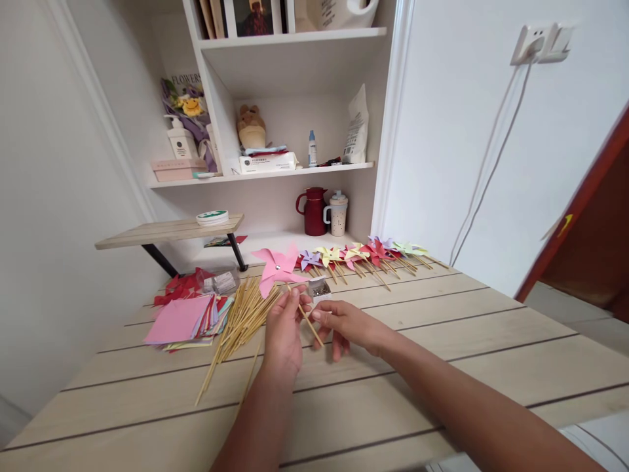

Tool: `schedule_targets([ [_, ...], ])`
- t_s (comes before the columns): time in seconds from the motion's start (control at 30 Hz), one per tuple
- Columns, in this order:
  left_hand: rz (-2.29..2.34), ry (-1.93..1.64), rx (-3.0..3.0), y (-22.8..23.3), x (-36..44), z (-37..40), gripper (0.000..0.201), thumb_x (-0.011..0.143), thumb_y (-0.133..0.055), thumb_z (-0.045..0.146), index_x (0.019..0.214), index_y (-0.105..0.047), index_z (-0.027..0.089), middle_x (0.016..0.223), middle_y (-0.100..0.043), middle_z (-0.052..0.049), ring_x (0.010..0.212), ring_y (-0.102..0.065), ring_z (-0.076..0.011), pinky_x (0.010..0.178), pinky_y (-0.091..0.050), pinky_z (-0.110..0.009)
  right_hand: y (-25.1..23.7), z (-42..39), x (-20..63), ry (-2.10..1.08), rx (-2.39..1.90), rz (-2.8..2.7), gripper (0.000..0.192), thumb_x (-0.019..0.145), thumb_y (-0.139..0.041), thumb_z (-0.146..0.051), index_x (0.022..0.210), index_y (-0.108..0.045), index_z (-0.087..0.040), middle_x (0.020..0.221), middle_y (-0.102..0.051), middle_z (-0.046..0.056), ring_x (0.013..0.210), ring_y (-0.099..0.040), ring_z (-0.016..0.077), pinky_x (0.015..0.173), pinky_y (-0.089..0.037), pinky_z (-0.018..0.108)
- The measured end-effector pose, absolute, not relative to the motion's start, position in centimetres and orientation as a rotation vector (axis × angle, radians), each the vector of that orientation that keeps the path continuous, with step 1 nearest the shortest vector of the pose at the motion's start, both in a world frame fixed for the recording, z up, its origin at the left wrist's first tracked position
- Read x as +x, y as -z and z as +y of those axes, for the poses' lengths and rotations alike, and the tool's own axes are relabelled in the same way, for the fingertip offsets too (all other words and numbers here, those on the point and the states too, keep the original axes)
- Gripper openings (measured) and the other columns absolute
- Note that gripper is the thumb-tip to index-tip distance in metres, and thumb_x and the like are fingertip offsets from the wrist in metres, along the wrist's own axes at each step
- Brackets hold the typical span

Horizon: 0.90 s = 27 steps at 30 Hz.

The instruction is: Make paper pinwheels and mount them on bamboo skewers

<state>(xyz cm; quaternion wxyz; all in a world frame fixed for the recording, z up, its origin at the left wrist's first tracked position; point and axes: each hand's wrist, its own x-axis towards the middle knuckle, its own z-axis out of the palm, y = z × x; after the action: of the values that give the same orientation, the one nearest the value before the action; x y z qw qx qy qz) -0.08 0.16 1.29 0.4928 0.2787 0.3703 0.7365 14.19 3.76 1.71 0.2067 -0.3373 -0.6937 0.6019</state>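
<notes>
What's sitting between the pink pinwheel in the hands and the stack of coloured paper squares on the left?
In the head view, a loose pile of bamboo sticks lies on the table between the pink pinwheel and the paper squares.

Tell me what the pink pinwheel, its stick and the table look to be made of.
Pink pinwheel: looks like matte coloured paper, thin and folded into blades, with a small shiny pin at the centre, probably metal.
Stick, held by the left hand and right hand: pale, thin and straight, likely bamboo or wood.
Table: light wood-grain planks with dark seams; solid wood or laminate, cannot tell.
</notes>
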Motion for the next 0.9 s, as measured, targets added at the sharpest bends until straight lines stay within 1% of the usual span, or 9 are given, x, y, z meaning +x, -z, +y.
schedule_targets([
  [0.1,0.913,-1.790,0.664,-1.2,-0.2,0.2,0.037,0.067,-0.087,0.041,0.092,-0.076,0.014,0.073,-0.065,-0.002,0.064,-0.056,-0.0101,0.062,-0.047,-0.022,-1.5,3.9,14.2,-1.740,-0.906,-1.899,0.056,0.075,-0.066,-0.071,0.092,-0.057,-0.018,0.075,-0.075,0.004,0.045,-0.064,0.0112,0.040,-0.035,0.019],
  [0.17,0.918,-1.778,0.671,-1.1,-0.3,0.3,0.036,0.069,-0.086,0.041,0.092,-0.077,0.014,0.074,-0.066,-0.002,0.065,-0.056,-0.0100,0.063,-0.046,-0.021,-1.2,4.0,14.1,-1.772,-0.904,-1.882,0.053,0.068,-0.077,-0.062,0.091,-0.057,-0.018,0.073,-0.074,0.002,0.045,-0.064,0.0112,0.041,-0.036,0.019],
  [0.23,0.919,-1.769,0.678,-1.1,-0.3,0.3,0.036,0.070,-0.085,0.041,0.093,-0.077,0.015,0.074,-0.065,-0.002,0.065,-0.057,-0.0102,0.064,-0.047,-0.022,-0.9,4.2,13.9,-1.790,-0.907,-1.874,0.047,0.064,-0.082,-0.051,0.089,-0.059,-0.017,0.069,-0.074,0.001,0.045,-0.064,0.0112,0.043,-0.036,0.019],
  [0.3,0.918,-1.764,0.679,-1.0,-0.3,0.3,0.037,0.070,-0.085,0.042,0.093,-0.077,0.014,0.074,-0.065,-0.002,0.066,-0.057,-0.0106,0.065,-0.047,-0.022,-0.8,4.2,13.8,-1.790,-0.908,-1.863,0.040,0.064,-0.083,-0.043,0.083,-0.061,-0.016,0.066,-0.073,0.001,0.046,-0.063,0.0110,0.044,-0.036,0.020],
  [0.4,0.909,-1.766,0.684,-1.0,-0.3,0.4,0.040,0.068,-0.086,0.043,0.093,-0.076,0.013,0.073,-0.064,-0.002,0.064,-0.056,-0.0104,0.065,-0.047,-0.023,-0.7,4.2,13.6,-1.776,-0.915,-1.844,0.033,0.064,-0.083,-0.039,0.075,-0.062,-0.015,0.064,-0.071,0.001,0.047,-0.063,0.0107,0.046,-0.038,0.021],
  [0.57,0.904,-1.746,0.693,-1.1,-0.2,0.4,0.038,0.070,-0.085,0.042,0.093,-0.076,0.014,0.071,-0.063,-0.001,0.062,-0.055,-0.0098,0.063,-0.046,-0.022,-0.4,4.1,13.3,-1.792,-0.890,-1.823,0.032,0.063,-0.084,-0.038,0.070,-0.062,-0.015,0.062,-0.071,0.002,0.046,-0.061,0.0104,0.047,-0.040,0.022],
  [0.73,0.927,-1.768,0.658,-1.0,-0.2,0.4,0.038,0.070,-0.084,0.043,0.093,-0.074,0.015,0.072,-0.063,0.000,0.063,-0.055,-0.0092,0.062,-0.045,-0.021,0.4,4.1,12.6,-1.825,-0.845,-1.725,0.030,0.060,-0.084,-0.033,0.066,-0.060,-0.016,0.059,-0.067,0.000,0.046,-0.058,0.0092,0.047,-0.045,0.023],
  [0.9,0.960,-1.805,0.654,-1.0,-0.1,0.4,0.033,0.069,-0.086,0.042,0.083,-0.068,0.018,0.076,-0.063,0.000,0.065,-0.056,-0.0091,0.065,-0.045,-0.021,0.9,4.2,12.3,-1.831,-0.823,-1.691,0.030,0.061,-0.082,-0.034,0.066,-0.059,-0.016,0.059,-0.067,-0.001,0.044,-0.057,0.0086,0.045,-0.045,0.022],
])
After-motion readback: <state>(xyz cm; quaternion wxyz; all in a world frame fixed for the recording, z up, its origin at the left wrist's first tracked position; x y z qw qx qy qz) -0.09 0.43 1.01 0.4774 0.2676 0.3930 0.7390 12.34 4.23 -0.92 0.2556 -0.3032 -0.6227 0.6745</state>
